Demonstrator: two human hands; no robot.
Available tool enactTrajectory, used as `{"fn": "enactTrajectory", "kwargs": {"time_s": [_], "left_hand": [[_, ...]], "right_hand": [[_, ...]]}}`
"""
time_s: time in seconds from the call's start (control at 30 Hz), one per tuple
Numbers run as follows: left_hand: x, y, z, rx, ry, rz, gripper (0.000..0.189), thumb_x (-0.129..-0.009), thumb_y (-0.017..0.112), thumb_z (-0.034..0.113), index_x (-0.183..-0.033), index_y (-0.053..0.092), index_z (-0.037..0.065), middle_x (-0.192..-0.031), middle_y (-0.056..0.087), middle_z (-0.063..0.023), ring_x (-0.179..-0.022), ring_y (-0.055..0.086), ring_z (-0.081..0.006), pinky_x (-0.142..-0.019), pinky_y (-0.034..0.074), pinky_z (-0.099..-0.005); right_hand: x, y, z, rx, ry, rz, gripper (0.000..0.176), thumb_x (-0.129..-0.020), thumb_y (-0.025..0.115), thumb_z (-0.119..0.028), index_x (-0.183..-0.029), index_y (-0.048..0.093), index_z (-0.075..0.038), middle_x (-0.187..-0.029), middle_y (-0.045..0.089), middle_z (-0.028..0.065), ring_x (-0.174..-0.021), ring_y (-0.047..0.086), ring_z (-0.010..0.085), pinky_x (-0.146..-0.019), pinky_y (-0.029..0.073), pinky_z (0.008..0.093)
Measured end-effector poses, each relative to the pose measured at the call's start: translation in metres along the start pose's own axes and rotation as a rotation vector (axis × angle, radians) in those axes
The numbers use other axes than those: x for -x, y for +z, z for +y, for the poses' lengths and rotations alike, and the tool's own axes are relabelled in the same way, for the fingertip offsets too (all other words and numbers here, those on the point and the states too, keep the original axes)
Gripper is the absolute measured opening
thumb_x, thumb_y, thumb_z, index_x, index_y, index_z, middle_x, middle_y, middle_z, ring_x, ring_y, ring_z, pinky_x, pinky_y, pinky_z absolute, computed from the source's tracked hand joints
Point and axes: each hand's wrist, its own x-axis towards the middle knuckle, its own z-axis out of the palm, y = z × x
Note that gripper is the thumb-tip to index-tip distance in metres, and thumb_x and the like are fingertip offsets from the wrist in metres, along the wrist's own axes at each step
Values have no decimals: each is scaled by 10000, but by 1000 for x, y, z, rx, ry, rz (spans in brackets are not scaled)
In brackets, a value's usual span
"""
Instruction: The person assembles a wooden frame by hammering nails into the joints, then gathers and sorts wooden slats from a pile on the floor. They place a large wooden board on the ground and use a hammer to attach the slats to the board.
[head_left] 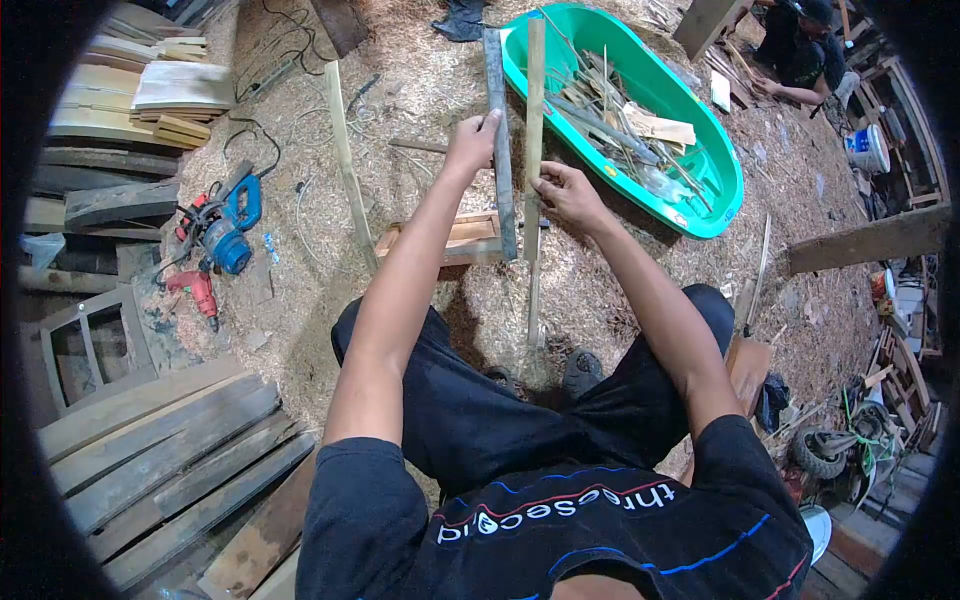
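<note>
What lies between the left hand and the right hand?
In the head view, the dark board in the left hand's grip, then the pale strip at the right hand's fingers, with a narrow gap between the two.

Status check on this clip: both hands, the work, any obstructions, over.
Left hand gripping dark board. Right hand holding pale strip; visible gap between pieces. Green tub of scraps close by, possible snag.
</note>
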Motion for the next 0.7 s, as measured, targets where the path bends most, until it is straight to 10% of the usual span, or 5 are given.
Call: {"fn": "enactTrajectory", "kwargs": {"time_s": [0.7], "left_hand": [[0,-3,-13,63,72,-76,342,-1004,541,377,-848,616,82,-711,557,38,-609,536,-63,-499,516,-274]], "right_hand": [[-28,5,9,21,-62,-73,351,-951,654,-229,-1219,631,-4,-1030,686,41,-872,601,100,-735,520,283]]}}
